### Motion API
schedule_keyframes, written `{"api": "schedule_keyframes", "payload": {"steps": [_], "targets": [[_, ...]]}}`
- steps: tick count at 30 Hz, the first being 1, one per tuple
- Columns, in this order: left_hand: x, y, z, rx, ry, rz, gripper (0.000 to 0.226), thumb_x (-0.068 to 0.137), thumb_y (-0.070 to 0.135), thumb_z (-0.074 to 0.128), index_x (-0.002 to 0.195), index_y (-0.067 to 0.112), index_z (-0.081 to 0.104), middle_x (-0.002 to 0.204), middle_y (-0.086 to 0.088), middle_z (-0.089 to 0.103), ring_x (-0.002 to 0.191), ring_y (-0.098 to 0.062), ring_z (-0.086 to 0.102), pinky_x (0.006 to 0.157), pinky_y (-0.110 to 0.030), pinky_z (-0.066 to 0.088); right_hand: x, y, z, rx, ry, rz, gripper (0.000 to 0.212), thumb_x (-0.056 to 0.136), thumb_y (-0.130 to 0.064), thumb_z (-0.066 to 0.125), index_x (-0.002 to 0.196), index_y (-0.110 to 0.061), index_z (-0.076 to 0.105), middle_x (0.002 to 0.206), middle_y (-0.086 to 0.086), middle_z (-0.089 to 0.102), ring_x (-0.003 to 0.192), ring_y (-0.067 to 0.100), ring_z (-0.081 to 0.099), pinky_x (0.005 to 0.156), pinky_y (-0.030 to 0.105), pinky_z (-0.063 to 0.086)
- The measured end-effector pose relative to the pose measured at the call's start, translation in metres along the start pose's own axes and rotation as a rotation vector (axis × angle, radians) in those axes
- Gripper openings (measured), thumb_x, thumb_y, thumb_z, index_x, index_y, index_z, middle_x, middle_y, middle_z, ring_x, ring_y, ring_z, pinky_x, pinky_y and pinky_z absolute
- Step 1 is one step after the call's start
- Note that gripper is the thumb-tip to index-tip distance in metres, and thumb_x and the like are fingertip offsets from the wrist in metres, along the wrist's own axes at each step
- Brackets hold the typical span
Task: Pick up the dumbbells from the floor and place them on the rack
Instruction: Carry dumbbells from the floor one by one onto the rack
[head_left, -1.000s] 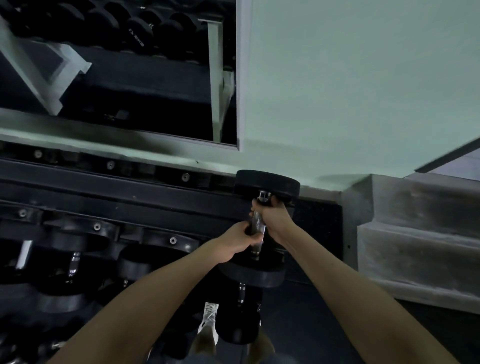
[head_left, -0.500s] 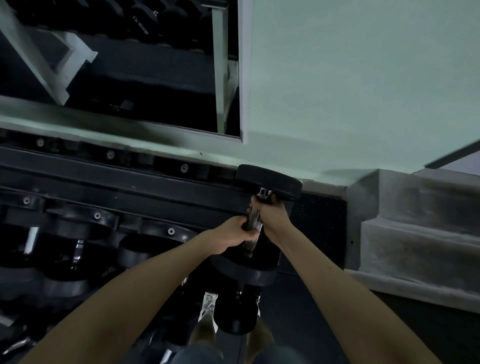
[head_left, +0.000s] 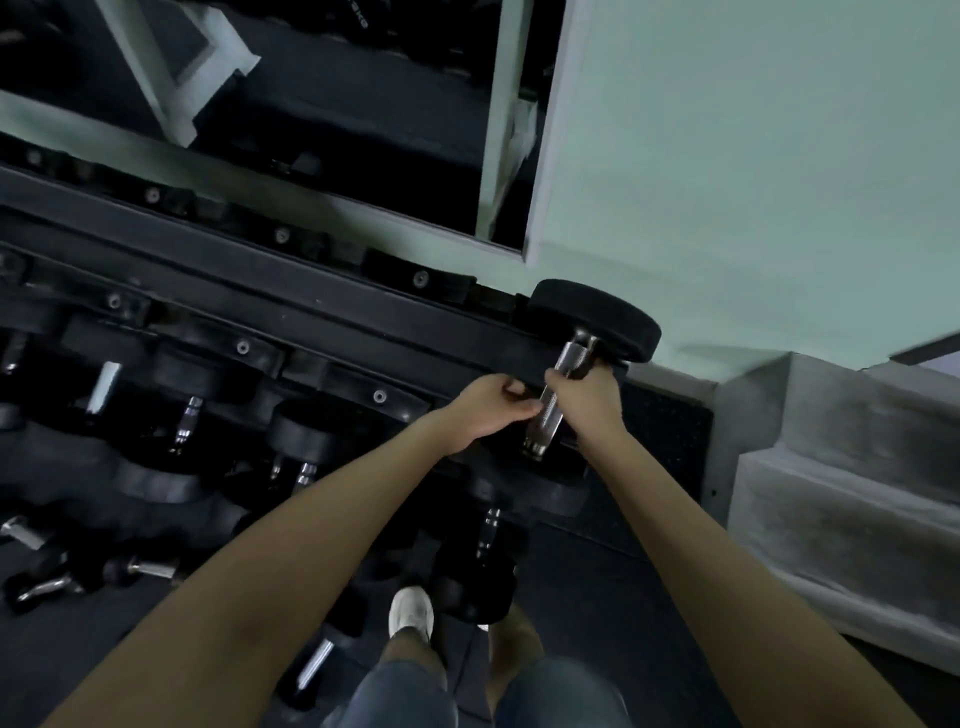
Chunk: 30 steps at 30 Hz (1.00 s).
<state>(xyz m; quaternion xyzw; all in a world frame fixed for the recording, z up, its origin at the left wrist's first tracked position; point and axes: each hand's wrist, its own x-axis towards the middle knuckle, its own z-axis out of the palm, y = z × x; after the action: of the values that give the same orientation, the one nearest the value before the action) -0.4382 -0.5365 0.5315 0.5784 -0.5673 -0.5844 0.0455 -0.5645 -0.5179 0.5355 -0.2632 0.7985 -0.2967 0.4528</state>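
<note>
Near head of dumbbell (head_left: 550, 415) was hidden below both hands, over rack (head_left: 322, 312) right end. Left hand (head_left: 485, 410) was noted loosely curled beside the handle; contact could not be told. Right hand (head_left: 589, 395) was wrapped around it. Long axis ran near-left to far-right, far head over the rear rail.

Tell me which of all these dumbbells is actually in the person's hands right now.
The dumbbell at the rack's right end: the right hand wraps its chrome handle and the left hand touches it. The others sit untouched.
</note>
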Motion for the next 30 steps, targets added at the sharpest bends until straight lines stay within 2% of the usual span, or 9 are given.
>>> {"api": "schedule_keyframes", "payload": {"steps": [3, 6, 9, 13, 15, 19, 23, 27, 30], "targets": [[-0.025, -0.019, -0.026, -0.182, 0.118, 0.008, 0.026, 0.086, 0.026, 0.065, 0.107, 0.011, 0.062, 0.098, -0.002, 0.061, 0.094, -0.014, 0.057, 0.085, -0.024, 0.042, -0.035, 0.001, 0.003, -0.188, 0.134, -0.129, 0.05, 0.082, -0.021, 0.061, 0.127, -0.005, 0.043, 0.115, 0.014, 0.061, 0.102, 0.033, 0.061, 0.085, 0.041, 0.052], [-0.058, -0.057, -0.055, -0.32, 0.258, -0.007, 0.046, 0.073, 0.039, 0.072, 0.109, 0.012, 0.062, 0.108, -0.006, 0.067, 0.105, -0.021, 0.062, 0.1, -0.035, 0.046, -0.079, 0.002, 0.016, -0.362, 0.207, -0.326, 0.065, 0.086, -0.022, 0.061, 0.142, -0.006, 0.03, 0.129, 0.017, 0.051, 0.118, 0.034, 0.051, 0.099, 0.047, 0.045], [-0.108, -0.108, -0.078, -0.407, 0.354, 0.012, 0.04, 0.082, 0.031, 0.069, 0.114, 0.008, 0.061, 0.106, -0.011, 0.067, 0.098, -0.022, 0.062, 0.096, -0.039, 0.048, -0.131, 0.006, 0.043, -0.409, 0.14, -0.453, 0.067, 0.091, -0.025, 0.058, 0.146, -0.006, 0.025, 0.145, 0.015, 0.041, 0.132, 0.03, 0.04, 0.11, 0.043, 0.036], [-0.192, -0.192, -0.091, -0.5, 0.48, -0.01, 0.026, 0.087, 0.028, 0.064, 0.107, 0.012, 0.063, 0.102, -0.01, 0.067, 0.09, -0.02, 0.061, 0.085, -0.033, 0.048, -0.202, 0.034, 0.1, -0.398, 0.018, -0.528, 0.061, 0.092, -0.025, 0.057, 0.144, -0.007, 0.031, 0.142, 0.012, 0.043, 0.126, 0.027, 0.048, 0.105, 0.041, 0.043], [-0.24, -0.243, -0.089, -0.561, 0.546, -0.036, 0.019, 0.088, 0.023, 0.063, 0.104, 0.013, 0.062, 0.098, -0.009, 0.066, 0.083, -0.018, 0.059, 0.078, -0.027, 0.048, -0.237, 0.059, 0.133, -0.412, -0.058, -0.54, 0.058, 0.091, -0.025, 0.058, 0.142, -0.007, 0.035, 0.139, 0.012, 0.045, 0.121, 0.027, 0.052, 0.102, 0.038, 0.045], [-0.328, -0.341, -0.074, -0.644, 0.658, -0.156, 0.025, 0.09, 0.021, 0.061, 0.112, 0.009, 0.06, 0.095, -0.006, 0.065, 0.081, -0.015, 0.059, 0.072, -0.022, 0.046, -0.296, 0.122, 0.2, -0.471, -0.241, -0.496, 0.053, 0.087, -0.021, 0.062, 0.135, -0.004, 0.045, 0.131, 0.016, 0.052, 0.117, 0.03, 0.054, 0.1, 0.037, 0.043], [-0.379, -0.429, -0.052, -0.729, 0.728, -0.309, 0.013, 0.092, 0.019, 0.057, 0.104, 0.012, 0.058, 0.092, -0.007, 0.062, 0.077, -0.014, 0.057, 0.062, -0.016, 0.046, -0.336, 0.186, 0.251, -0.574, -0.445, -0.439, 0.05, 0.086, -0.019, 0.063, 0.131, -0.002, 0.049, 0.124, 0.016, 0.057, 0.112, 0.029, 0.057, 0.095, 0.034, 0.042], [-0.391, -0.501, -0.028, -0.8, 0.773, -0.497, 0.017, 0.092, 0.021, 0.057, 0.103, 0.009, 0.062, 0.085, -0.006, 0.061, 0.082, -0.019, 0.055, 0.066, -0.023, 0.044, -0.343, 0.242, 0.298, -0.714, -0.633, -0.345, 0.05, 0.087, -0.019, 0.063, 0.132, -0.003, 0.048, 0.127, 0.017, 0.055, 0.114, 0.027, 0.056, 0.099, 0.034, 0.041], [-0.383, -0.547, -0.008, -0.812, 0.758, -0.654, 0.029, 0.091, 0.027, 0.058, 0.11, 0.006, 0.063, 0.095, -0.01, 0.064, 0.089, -0.024, 0.059, 0.079, -0.034, 0.048, -0.331, 0.274, 0.333, -0.789, -0.7, -0.249, 0.048, 0.088, -0.019, 0.061, 0.131, -0.003, 0.049, 0.127, 0.017, 0.056, 0.116, 0.027, 0.055, 0.099, 0.031, 0.04]]}}
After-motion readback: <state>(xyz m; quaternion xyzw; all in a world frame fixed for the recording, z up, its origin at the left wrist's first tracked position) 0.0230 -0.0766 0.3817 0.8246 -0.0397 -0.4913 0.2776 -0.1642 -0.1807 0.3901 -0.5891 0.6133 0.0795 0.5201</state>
